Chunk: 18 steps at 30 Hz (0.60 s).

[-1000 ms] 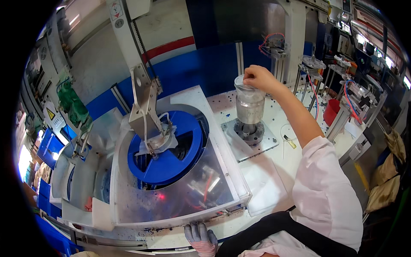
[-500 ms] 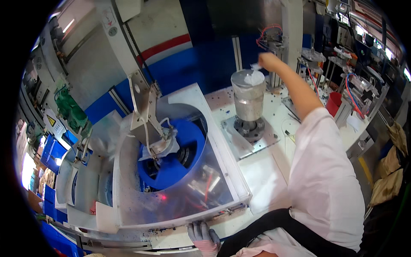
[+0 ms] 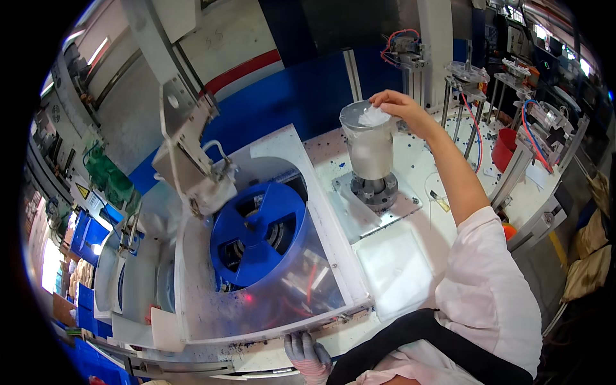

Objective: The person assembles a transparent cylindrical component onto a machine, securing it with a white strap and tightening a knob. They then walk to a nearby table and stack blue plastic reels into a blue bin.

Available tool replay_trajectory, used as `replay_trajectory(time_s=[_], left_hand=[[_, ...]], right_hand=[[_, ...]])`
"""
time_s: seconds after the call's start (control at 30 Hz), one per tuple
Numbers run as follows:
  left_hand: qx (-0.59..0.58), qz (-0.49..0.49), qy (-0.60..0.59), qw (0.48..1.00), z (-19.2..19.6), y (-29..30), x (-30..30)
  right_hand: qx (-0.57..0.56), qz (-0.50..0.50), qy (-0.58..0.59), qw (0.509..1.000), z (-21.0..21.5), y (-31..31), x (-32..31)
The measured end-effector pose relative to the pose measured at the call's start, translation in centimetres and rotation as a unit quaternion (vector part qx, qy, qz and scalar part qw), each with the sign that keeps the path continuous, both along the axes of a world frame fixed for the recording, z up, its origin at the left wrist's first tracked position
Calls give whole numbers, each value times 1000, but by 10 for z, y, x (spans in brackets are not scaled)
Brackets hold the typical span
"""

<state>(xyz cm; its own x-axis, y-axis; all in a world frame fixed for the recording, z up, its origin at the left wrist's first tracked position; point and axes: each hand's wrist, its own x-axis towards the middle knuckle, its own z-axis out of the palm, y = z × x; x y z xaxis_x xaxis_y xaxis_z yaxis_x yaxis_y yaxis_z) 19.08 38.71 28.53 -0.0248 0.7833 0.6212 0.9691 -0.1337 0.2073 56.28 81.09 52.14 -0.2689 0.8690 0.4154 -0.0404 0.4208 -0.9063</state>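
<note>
My bare right hand is at the mouth of a metal canister, its fingers closed on crumpled white film at the top. Clear plastic covers the canister's upper part. Beneath it is a dark round steel base on a metal plate. My left hand, in a grey and pink glove, lies with fingers stretched out against the front edge of the white machine housing, holding nothing. Inside that housing sits a blue wheel-shaped part with wide openings.
A machine arm with a white-wrapped head hangs left of the blue part. A white sheet lies nearest me on the bench. Clear-topped fixtures with hoses and a red bin stand at right. Dark bits are scattered on the bench.
The machine arm's wrapped head has moved up and left, uncovering the blue part. My right hand has come down and left to the canister's mouth. The left hand has stayed put.
</note>
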Motion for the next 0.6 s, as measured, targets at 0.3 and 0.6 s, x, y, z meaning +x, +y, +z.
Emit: replay_trajectory(time_s=[0.3,0.6], left_hand=[[41,-6,45,998,16,-8,10],[120,-128,175,969,109,-11,28]], right_hand=[[184,-85,-200,959,10,-1,-10],[160,-38,-56,985,-12,5,-7]])
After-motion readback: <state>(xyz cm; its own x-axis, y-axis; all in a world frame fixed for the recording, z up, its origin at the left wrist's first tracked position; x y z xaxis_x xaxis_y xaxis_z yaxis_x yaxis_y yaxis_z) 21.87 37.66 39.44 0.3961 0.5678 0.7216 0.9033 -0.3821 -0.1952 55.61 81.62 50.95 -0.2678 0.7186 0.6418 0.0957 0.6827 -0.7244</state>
